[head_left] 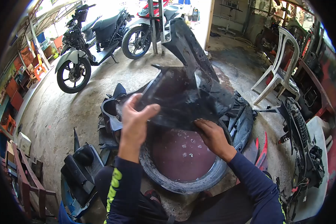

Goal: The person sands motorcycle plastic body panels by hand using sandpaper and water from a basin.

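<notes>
A large black plastic motorcycle fairing panel (171, 89), wet-looking and scuffed, is tilted above a round tub (168, 184) of reddish-brown liquid. My left hand (135, 117) is at the panel's left edge, thumb in front and fingers partly hidden, slightly blurred. The panel's lower edge is gripped by my right hand (214, 138), its fingers lying over the front and its thumb out of sight. The panel's long arm reaches up and away from me. More dark plastic body parts (111, 112) lie against the tub's left side, and others (240, 115) on its right.
Black and blue panels (84, 168) lie on the concrete floor at left, near a wooden rack (26, 179). Red pieces (263, 149) and a black frame part (304, 145) are at right. A plastic chair (280, 67) and two motorcycles (100, 37) stand farther back.
</notes>
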A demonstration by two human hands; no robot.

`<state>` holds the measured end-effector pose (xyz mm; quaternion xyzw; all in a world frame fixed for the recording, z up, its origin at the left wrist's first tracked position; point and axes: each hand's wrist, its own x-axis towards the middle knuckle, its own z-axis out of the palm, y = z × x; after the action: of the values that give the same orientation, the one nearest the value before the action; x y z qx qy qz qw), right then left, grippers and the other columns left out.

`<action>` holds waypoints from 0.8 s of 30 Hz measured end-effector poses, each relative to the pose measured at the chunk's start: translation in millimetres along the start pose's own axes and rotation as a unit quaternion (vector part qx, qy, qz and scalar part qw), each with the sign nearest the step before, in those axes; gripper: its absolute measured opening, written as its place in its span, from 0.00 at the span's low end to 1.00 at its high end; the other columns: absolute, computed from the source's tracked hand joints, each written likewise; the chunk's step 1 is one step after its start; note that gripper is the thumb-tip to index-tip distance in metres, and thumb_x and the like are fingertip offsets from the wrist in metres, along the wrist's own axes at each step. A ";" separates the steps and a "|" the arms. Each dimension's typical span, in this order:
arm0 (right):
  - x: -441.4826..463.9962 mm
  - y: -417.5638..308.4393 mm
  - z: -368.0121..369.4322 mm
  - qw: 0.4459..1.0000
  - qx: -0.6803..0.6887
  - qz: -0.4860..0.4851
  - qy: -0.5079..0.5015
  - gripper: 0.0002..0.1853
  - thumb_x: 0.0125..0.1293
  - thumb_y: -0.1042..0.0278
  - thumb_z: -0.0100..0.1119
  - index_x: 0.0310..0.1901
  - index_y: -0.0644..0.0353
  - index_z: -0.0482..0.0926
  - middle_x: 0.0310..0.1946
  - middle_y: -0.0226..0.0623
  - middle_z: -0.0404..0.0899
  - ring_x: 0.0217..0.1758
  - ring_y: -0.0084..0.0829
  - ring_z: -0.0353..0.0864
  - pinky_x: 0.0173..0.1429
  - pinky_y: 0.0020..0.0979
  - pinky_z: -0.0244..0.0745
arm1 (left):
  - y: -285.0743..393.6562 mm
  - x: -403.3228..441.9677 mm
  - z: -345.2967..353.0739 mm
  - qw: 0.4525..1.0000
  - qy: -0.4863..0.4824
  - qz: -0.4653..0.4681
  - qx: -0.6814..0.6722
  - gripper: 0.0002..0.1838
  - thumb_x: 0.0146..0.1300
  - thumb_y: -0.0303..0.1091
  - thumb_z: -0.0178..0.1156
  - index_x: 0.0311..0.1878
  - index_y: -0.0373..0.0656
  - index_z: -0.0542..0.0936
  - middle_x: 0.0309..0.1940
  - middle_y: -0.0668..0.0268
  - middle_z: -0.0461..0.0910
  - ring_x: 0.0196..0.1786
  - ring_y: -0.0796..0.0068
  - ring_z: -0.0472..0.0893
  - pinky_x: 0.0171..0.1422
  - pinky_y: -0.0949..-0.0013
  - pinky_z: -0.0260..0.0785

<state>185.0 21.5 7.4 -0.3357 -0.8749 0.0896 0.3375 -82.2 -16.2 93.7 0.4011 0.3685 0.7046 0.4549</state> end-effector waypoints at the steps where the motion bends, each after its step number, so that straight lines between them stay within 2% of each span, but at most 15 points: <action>1: -1.3 -2.9 1.0 1.000 0.000 0.003 0.002 0.24 0.56 0.81 0.60 0.57 0.64 0.78 0.54 0.48 0.81 0.60 0.48 0.79 0.65 0.42 0.74 | 18.0 1.9 -2.8 1.000 -0.008 -0.004 0.022 0.25 0.49 0.18 0.71 0.52 0.33 0.74 0.39 0.59 0.84 0.37 0.74 0.85 0.44 0.71 0.81; 3: -4.6 -8.6 2.6 1.000 0.017 -0.005 -0.020 0.20 0.57 0.79 0.59 0.54 0.64 0.80 0.50 0.48 0.82 0.55 0.49 0.81 0.60 0.43 0.77 | 39.7 7.2 -9.0 0.999 -0.020 -0.008 0.044 0.25 0.49 0.18 0.71 0.52 0.33 0.74 0.39 0.58 0.84 0.37 0.74 0.85 0.44 0.72 0.81; 5: -8.6 -8.5 6.4 0.999 0.031 0.009 -0.031 0.19 0.58 0.80 0.59 0.53 0.63 0.80 0.49 0.48 0.82 0.53 0.50 0.82 0.58 0.43 0.77 | 51.3 10.5 -14.1 0.989 -0.073 -0.029 0.125 0.22 0.47 0.18 0.72 0.48 0.31 0.78 0.38 0.60 0.84 0.36 0.77 0.84 0.45 0.75 0.79; 10: -4.6 -8.8 7.5 0.995 0.074 0.049 -0.043 0.15 0.60 0.79 0.59 0.49 0.62 0.82 0.47 0.50 0.83 0.51 0.51 0.83 0.54 0.42 0.79 | 44.5 6.8 -25.5 0.991 -0.076 -0.007 0.110 0.21 0.48 0.19 0.72 0.47 0.32 0.80 0.37 0.63 0.85 0.36 0.79 0.84 0.45 0.76 0.78; 12: -13.3 8.2 24.6 0.973 0.037 0.179 -0.141 0.14 0.61 0.73 0.58 0.48 0.61 0.83 0.45 0.50 0.84 0.49 0.52 0.83 0.53 0.42 0.79 | 45.7 3.3 -24.8 0.983 -0.067 0.022 0.167 0.20 0.48 0.19 0.72 0.46 0.32 0.80 0.38 0.64 0.85 0.36 0.81 0.83 0.44 0.78 0.77; 13: -23.3 21.5 37.6 0.973 0.037 0.178 -0.139 0.14 0.61 0.73 0.58 0.48 0.61 0.83 0.45 0.50 0.84 0.49 0.52 0.83 0.53 0.42 0.79 | 45.1 1.5 -24.6 0.983 -0.067 0.023 0.168 0.20 0.48 0.19 0.72 0.46 0.32 0.80 0.38 0.64 0.85 0.36 0.81 0.83 0.44 0.78 0.77; 15: -61.3 57.5 77.0 0.943 -0.052 0.105 -0.311 0.13 0.63 0.67 0.57 0.46 0.60 0.85 0.42 0.50 0.85 0.46 0.52 0.84 0.52 0.43 0.80 | 40.4 -2.5 -26.9 0.982 -0.044 0.042 0.178 0.19 0.48 0.19 0.72 0.45 0.33 0.80 0.37 0.66 0.84 0.36 0.82 0.82 0.44 0.80 0.75; 17: -118.3 103.0 123.7 0.934 -0.113 0.114 -0.318 0.13 0.63 0.65 0.56 0.44 0.59 0.85 0.40 0.47 0.86 0.44 0.52 0.85 0.51 0.45 0.81 | 37.1 -4.6 -33.7 0.981 -0.036 0.056 0.181 0.19 0.48 0.19 0.71 0.45 0.33 0.81 0.36 0.67 0.84 0.35 0.83 0.82 0.44 0.80 0.75; 18: -127.1 102.8 121.8 0.935 -0.112 0.111 -0.317 0.13 0.63 0.65 0.56 0.44 0.59 0.85 0.40 0.47 0.86 0.44 0.52 0.85 0.51 0.45 0.81 | 37.0 -4.7 -36.3 0.981 -0.027 0.067 0.181 0.19 0.48 0.19 0.71 0.45 0.33 0.81 0.36 0.67 0.84 0.35 0.83 0.82 0.44 0.80 0.75; 20: -140.4 97.9 116.7 0.905 -0.142 0.209 -0.343 0.12 0.62 0.64 0.56 0.42 0.59 0.85 0.39 0.48 0.86 0.44 0.52 0.86 0.51 0.47 0.81 | 40.8 -5.9 -40.2 0.984 -0.014 0.071 0.165 0.19 0.48 0.20 0.71 0.45 0.34 0.81 0.35 0.68 0.83 0.34 0.83 0.81 0.43 0.80 0.75; 21: -146.7 101.4 124.0 0.904 -0.141 0.209 -0.345 0.12 0.62 0.64 0.56 0.42 0.59 0.85 0.39 0.48 0.86 0.44 0.52 0.86 0.51 0.47 0.81 | 47.2 -7.1 -43.1 0.984 -0.014 0.064 0.165 0.19 0.48 0.20 0.71 0.46 0.34 0.81 0.35 0.68 0.83 0.34 0.83 0.81 0.43 0.80 0.75; 23: -158.0 116.7 142.7 0.892 -0.119 0.139 -0.414 0.13 0.61 0.64 0.56 0.41 0.61 0.85 0.39 0.50 0.85 0.44 0.52 0.86 0.51 0.46 0.81 | 64.6 -14.6 -37.2 0.984 0.001 0.061 0.168 0.20 0.47 0.21 0.71 0.46 0.34 0.80 0.35 0.66 0.84 0.34 0.82 0.82 0.41 0.79 0.75; 24: -157.4 116.3 147.0 0.891 -0.119 0.144 -0.415 0.13 0.61 0.64 0.56 0.41 0.61 0.85 0.39 0.50 0.85 0.44 0.52 0.86 0.51 0.46 0.81 | 77.3 -20.1 -32.5 0.984 -0.002 0.058 0.166 0.20 0.47 0.21 0.71 0.46 0.34 0.80 0.35 0.66 0.84 0.34 0.82 0.82 0.41 0.79 0.75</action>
<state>236.7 18.1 -231.8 -0.4278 -0.8816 0.1631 -0.1151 -132.8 -64.4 144.2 0.4931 0.4556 0.6578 0.3414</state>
